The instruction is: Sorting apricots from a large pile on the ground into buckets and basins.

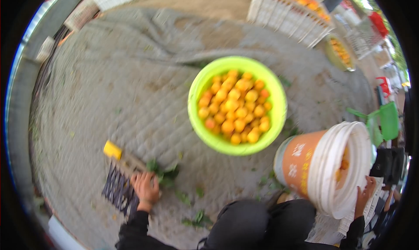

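Observation:
A lime-green plastic basin [195, 125] full of small orange fruits [234, 102], possibly apricots, rests on the ground in front of my knees. To its right, a white-rimmed plastic bucket [296, 161] with an orange printed band leans over, its mouth turned right, some orange fruit inside. My right hand [365, 192] is at the bucket's rim; the fingers' hold is unclear. At the left, my left hand [145, 188] touches the edge of a dark slatted crate [119, 192], beside green leaves [167, 173]. A yellow block-shaped thing [112, 150] sits on the crate's far end.
A grey quilted cloth [131, 102] covers the ground, with loose leaves scattered on it. A white crate of orange fruit [288, 19] stands at the back right, near another basin of fruit [340, 53]. A green plastic chair [388, 120] is at the far right.

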The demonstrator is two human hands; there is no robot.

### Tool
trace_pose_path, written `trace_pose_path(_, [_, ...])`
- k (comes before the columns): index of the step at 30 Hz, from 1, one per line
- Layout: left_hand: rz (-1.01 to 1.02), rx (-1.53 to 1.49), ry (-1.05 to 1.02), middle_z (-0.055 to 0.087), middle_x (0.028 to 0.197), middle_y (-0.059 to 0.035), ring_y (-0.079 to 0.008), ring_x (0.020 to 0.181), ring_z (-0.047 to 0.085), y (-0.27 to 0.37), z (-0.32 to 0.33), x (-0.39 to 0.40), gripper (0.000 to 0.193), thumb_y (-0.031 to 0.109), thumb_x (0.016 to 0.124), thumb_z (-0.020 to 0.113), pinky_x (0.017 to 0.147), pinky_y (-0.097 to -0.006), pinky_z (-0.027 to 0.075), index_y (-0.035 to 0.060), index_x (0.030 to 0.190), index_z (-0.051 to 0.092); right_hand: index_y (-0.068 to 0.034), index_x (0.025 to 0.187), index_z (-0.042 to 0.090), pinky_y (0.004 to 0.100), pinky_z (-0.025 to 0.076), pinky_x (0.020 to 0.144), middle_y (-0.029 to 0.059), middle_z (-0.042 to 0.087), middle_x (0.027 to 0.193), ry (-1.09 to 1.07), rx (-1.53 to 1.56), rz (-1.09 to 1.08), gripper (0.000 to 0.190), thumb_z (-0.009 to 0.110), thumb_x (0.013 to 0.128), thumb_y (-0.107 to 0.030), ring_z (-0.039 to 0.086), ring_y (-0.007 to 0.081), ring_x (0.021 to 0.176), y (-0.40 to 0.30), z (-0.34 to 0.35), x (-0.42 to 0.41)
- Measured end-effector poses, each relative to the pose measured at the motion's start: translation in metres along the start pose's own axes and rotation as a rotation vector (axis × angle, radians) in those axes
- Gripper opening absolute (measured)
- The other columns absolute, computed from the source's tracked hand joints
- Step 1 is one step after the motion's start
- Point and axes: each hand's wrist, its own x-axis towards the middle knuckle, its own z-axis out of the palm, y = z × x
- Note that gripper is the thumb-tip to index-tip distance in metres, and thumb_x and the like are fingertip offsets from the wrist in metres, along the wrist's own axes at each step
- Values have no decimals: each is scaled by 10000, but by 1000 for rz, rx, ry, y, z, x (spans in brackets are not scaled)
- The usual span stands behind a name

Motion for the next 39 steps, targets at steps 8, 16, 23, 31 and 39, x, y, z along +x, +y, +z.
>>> trace_pose_path(8, [-14,-28,-2,555,725,-96,-280,789,498,-2,-7,-7,92,152,699,567,883,-416,314,61,694,578,-68,1130,507,360,413,855,134,377,1241,-141,47,-96,621,690,572,134,453,290,1004,-52,4,11])
trace_pose_path(16, [-67,165,-269,593,935,-102,-300,953,519,-27,7,-18,226,235,713,627,940,-462,329,92,887,610,-90,1172,459,419,345,982,159,353,1272,-13,-1,18,667,700,579,101,393,345,1169,-66,-2,18])
trace_pose_path(23, [12,296,-361,625,1074,-93,-306,1032,530,-27,11,-20,338,374,737,639,991,-503,270,142,981,667,-99,1137,438,437,301,1030,181,277,1321,-236,138,91,642,694,586,108,324,391,1244,-66,-7,26])
trace_pose_path(31, [-130,413,-570,638,987,-113,-265,966,551,10,-18,13,330,348,832,519,926,-449,304,129,1039,653,-107,1102,427,458,285,1038,188,208,1348,-342,123,150,600,690,609,113,265,419,1278,-59,-4,29])
trace_pose_path(39, [-262,-226,-298,589,864,-153,-342,844,560,47,58,123,228,163,769,594,753,-425,446,1,925,563,-93,1070,424,487,345,1000,223,106,1354,-485,60,123,578,735,611,73,233,490,1261,-60,-13,31])
